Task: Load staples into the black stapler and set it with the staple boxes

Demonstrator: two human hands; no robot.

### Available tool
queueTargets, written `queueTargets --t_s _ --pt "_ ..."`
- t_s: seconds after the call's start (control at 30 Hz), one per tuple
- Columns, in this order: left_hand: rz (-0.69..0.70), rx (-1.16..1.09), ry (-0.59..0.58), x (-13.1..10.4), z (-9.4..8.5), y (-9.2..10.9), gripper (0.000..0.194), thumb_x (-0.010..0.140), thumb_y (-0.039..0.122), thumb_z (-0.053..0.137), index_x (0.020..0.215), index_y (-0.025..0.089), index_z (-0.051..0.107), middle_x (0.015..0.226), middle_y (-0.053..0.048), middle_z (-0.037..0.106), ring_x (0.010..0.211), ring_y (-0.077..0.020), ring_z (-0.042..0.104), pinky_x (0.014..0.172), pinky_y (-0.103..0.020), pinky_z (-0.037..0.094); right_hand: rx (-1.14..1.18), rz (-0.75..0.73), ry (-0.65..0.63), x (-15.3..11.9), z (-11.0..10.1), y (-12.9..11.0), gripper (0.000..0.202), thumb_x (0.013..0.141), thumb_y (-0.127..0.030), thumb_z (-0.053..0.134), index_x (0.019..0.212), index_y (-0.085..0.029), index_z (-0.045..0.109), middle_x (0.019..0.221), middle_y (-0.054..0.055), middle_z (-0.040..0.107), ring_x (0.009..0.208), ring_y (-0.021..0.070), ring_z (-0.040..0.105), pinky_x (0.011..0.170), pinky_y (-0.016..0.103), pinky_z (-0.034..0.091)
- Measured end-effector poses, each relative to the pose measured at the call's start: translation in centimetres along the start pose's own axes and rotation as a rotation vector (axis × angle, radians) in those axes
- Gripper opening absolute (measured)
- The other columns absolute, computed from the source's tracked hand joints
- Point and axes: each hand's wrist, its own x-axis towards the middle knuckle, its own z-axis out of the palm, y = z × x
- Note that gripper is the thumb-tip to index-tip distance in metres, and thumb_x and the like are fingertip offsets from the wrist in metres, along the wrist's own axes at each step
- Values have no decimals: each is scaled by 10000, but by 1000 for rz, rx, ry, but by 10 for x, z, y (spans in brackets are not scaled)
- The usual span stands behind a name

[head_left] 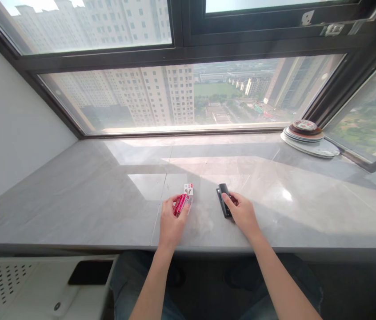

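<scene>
My left hand [172, 220] is closed around a small pink object with pale, shiny parts [181, 204], just above the grey stone counter; its exact kind is hard to make out. Right beyond it is a small white box with red print [188, 189], partly overlapped by the pink object. To the right, my right hand [242, 213] grips a black stapler [224, 200] from its right side, thumb on top. The stapler points away from me, and the fingers hide part of its right side.
A stack of round plates or mats [304, 135] sits at the counter's back right corner by the window. Below the counter's front edge, at left, a white perforated chair or cabinet top [44, 284] carries a dark flat rectangle [90, 272]. Sunlight patches cross the counter [74, 195].
</scene>
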Motion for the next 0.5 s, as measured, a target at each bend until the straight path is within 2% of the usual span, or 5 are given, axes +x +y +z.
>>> queueTargets --t_s 0.1,0.2,0.33,0.43,0.5 --pt "-85 -106 -106 10 -5 -3 406 997 502 577 1301 236 622 1264 -101 670 919 -194 681 797 -312 558 5 -8 -6 0 0 0 594 917 -721 578 1096 -187 769 792 62 714 715 242 624 624 319 454" --pt "-69 -90 -151 9 0 0 393 1010 503 554 1283 227 618 1249 -104 677 943 -204 679 803 -319 550 11 -9 -7 -1 0 -1 576 919 -716 579 1089 -200 773 791 56 713 706 239 621 619 320 452" --pt "42 206 -14 -1 14 6 260 1035 460 504 1102 247 639 1096 -83 684 1063 -273 608 931 -419 483 11 -9 -4 -1 -1 -3 577 914 -718 581 1073 -199 778 765 54 704 687 239 616 619 327 455" --pt "35 415 74 -4 17 5 297 1048 471 454 971 244 629 1050 -106 654 1040 -315 577 918 -464 451 10 -7 -7 -2 -2 -4 574 916 -714 582 1073 -197 777 745 52 694 675 236 608 616 326 452" --pt "19 465 85 -2 14 4 317 1049 467 443 964 232 639 1088 -122 632 1027 -317 581 904 -463 452 14 -5 -11 -2 -2 -5 572 917 -711 586 1075 -195 775 747 53 693 676 236 605 610 323 447"
